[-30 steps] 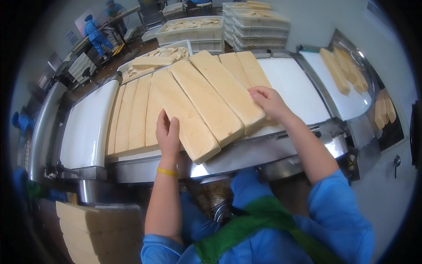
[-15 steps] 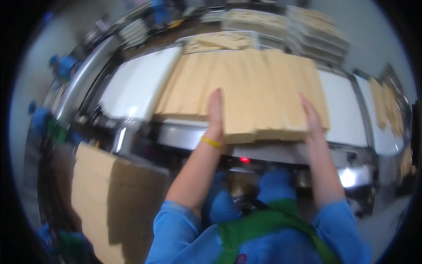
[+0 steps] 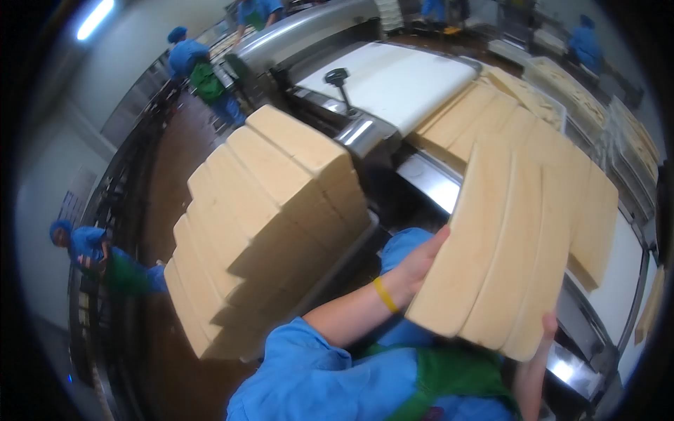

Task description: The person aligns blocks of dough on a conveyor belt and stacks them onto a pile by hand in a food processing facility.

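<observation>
Between my two hands is a block of pale tan slabs (image 3: pixel 495 245), pressed side by side and lifted off the belt. They look like dough or a similar soft food; I cannot tell which. My left hand (image 3: pixel 424 262), below a yellow wristband, grips the block's left side, its fingertips partly hidden. At the lower right edge, my right hand (image 3: pixel 539 351) holds the other side, mostly covered by the block. More tan slabs (image 3: pixel 593 210) lie behind on the white conveyor belt (image 3: pixel 400 78). To my left rises a tall stack of similar slabs (image 3: pixel 267 203).
A metal roller housing (image 3: pixel 309 31) and a black knob (image 3: pixel 337 77) stand at the conveyor's far end. White crates (image 3: pixel 562 84) of tan pieces are beyond the belt. Co-workers in blue and green stand at the left (image 3: pixel 105 259) and upper left (image 3: pixel 200 70).
My hands have lifted the block of slabs from the row on the belt and tilted it. My view has swung left, bringing the tall stack to the middle.
</observation>
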Action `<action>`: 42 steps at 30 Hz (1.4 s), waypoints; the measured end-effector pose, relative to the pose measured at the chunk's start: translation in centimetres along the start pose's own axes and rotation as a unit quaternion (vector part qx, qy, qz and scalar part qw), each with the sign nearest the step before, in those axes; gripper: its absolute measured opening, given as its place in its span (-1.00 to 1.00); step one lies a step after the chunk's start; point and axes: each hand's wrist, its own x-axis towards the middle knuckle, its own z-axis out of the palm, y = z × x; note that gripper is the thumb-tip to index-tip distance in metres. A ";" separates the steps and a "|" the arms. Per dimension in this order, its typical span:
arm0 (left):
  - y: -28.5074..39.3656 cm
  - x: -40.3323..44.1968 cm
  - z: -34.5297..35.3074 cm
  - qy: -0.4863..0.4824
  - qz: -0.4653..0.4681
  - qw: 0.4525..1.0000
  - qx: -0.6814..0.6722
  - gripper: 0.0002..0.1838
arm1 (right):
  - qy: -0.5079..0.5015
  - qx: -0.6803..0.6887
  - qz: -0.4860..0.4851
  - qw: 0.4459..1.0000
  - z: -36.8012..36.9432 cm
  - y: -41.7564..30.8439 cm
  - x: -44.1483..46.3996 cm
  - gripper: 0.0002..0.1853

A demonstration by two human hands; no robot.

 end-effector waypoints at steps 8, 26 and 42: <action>-2.1 -18.4 5.3 0.154 0.313 0.883 0.314 -0.10 | -0.301 -0.098 0.031 0.948 8.4 3.2 3.0 0.18; -14.9 -37.8 15.2 0.340 0.768 0.485 0.245 -0.14 | -0.628 -0.050 0.200 0.750 34.2 19.0 -5.4 -0.04; -1.0 -51.9 13.0 0.601 0.569 0.326 0.456 -0.55 | -0.759 -0.322 0.108 0.555 31.4 17.1 -4.9 -0.60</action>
